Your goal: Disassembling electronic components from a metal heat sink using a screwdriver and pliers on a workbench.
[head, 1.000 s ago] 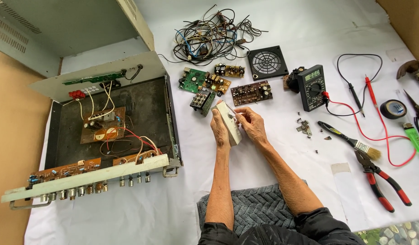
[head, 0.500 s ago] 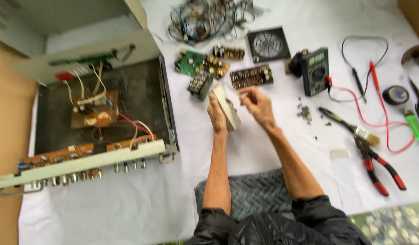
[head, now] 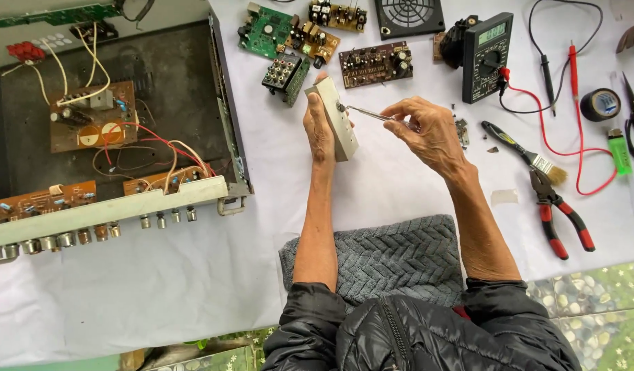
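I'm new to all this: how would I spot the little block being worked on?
Start at the big opened metal chassis on the left, then look right of it. The left hand holds a pale rectangular block upright off the cloth, with a thin metal tool touching its side, unlike the flat circuit boards above.

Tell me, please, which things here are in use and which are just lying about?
In use: left hand holding the grey box; right hand with a thin metal tool.
Lying about: multimeter, pliers, brush, tape, lighter, circuit boards, open chassis.

Opened chassis (head: 111, 130) lies left of circuit boards (head: 317, 41), multimeter (head: 487, 55) and pliers (head: 561, 216) right.
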